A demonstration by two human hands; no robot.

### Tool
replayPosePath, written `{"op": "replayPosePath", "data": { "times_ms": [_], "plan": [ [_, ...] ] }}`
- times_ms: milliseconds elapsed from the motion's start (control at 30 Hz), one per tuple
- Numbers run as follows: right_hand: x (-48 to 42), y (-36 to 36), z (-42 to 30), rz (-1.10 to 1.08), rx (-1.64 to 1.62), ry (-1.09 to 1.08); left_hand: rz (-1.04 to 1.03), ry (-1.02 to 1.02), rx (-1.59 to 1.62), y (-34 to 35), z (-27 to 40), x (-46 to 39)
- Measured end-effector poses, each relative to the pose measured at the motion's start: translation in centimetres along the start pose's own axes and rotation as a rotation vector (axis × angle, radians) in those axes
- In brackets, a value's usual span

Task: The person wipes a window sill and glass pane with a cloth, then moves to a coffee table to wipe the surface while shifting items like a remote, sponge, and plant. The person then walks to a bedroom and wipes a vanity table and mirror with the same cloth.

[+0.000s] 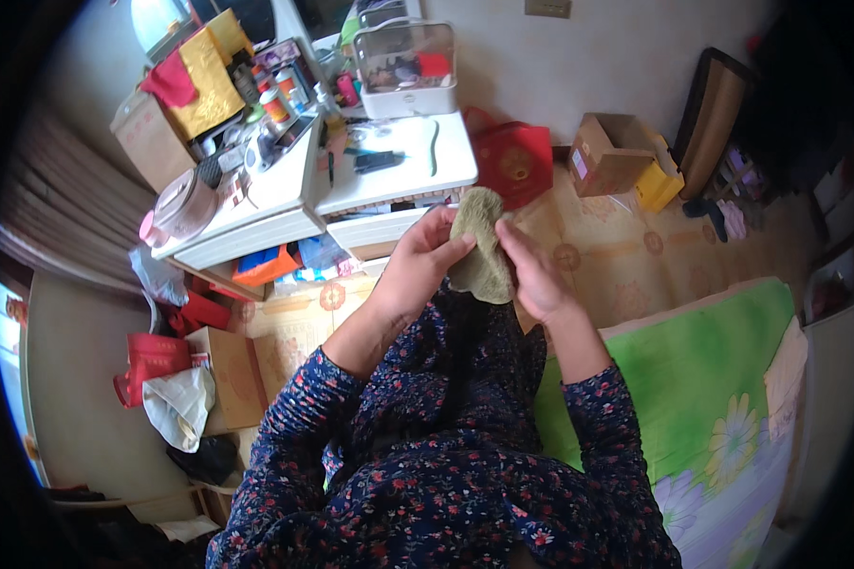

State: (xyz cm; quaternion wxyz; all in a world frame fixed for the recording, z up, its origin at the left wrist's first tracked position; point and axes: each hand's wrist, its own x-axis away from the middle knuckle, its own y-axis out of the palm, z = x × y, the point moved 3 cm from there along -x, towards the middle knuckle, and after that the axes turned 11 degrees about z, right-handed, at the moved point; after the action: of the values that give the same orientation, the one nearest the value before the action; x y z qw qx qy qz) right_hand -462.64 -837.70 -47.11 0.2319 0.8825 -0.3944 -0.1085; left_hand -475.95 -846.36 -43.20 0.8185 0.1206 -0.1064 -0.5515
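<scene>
A small olive-green fabric piece (485,267), thick and fuzzy like a towel cloth, is held up in front of my body, bunched or folded lengthwise. My left hand (418,259) grips it from the left, the thumb pressed on its face and the other fingers mostly behind it. Against its right edge lies my right hand (535,274), fingers pointing up along the fabric; part of its grip is hidden. Just beyond the hands is the corner of a white dressing table (459,162), with a partly pulled-out drawer (377,233) below its top.
On the tabletop stand a clear-fronted storage case (406,71), a pink round container (183,203), several bottles and a green comb-like item (433,148). A red bag (516,160) and a cardboard box (608,156) rest by the wall. To my right is a bed with a green floral sheet (672,377).
</scene>
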Motion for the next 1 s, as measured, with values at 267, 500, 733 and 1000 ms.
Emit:
{"op": "replayPosePath", "data": {
  "times_ms": [267,500,733,1000],
  "plan": [
    [-2.7,3.9,-2.4,0.036,0.208,0.073,0.036,-0.016,0.132,-4.0,2.3,-1.2],
    [-6.0,1.7,1.1,0.088,0.451,0.290,0.099,-0.191,0.081,-6.7,-1.6,-6.6],
    [-14.4,0.6,0.6,0.081,0.876,0.226,0.159,-0.254,0.022,-12.5,-3.2,-14.1],
    [-25.5,-2.6,-1.2,0.144,-0.026,0.170,0.355,-0.125,-0.141,-18.2,-3.4,-25.6]
  ]
}}
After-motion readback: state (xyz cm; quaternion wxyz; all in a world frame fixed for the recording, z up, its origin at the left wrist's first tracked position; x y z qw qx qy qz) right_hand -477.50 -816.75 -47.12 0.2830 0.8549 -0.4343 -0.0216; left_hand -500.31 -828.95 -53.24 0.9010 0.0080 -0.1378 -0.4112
